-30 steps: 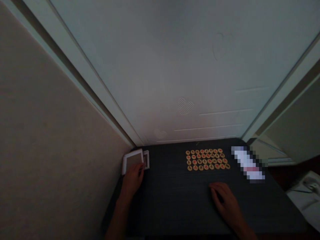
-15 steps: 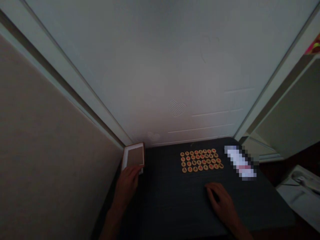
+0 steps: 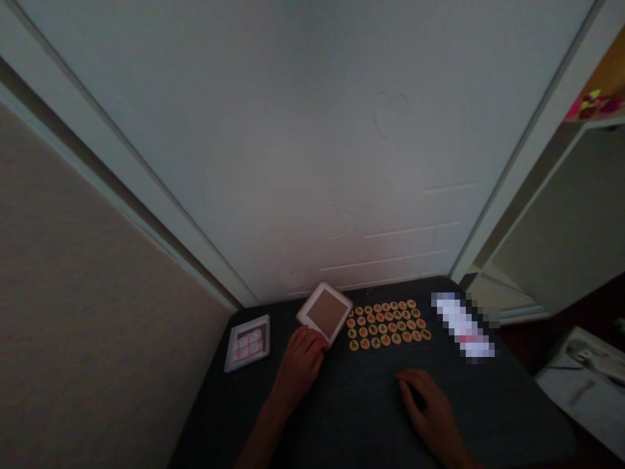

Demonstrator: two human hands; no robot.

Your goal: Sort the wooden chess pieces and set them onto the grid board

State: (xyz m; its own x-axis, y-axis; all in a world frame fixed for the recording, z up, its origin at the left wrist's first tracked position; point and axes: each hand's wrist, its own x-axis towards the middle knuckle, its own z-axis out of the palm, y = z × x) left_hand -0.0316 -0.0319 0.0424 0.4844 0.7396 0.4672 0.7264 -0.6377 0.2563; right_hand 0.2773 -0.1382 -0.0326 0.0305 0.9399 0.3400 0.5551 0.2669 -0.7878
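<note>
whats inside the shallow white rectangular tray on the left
Inside the shallow white rectangular tray, a white item with reddish-pink lines shows; what lies beneath it is covered.

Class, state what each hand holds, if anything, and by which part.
The left hand holds the box lid by its near edge; the right hand, nothing visible.

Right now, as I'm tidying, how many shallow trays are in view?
2: one tray in the left hand, beside the discs; another tray at the left end of the table.
</note>
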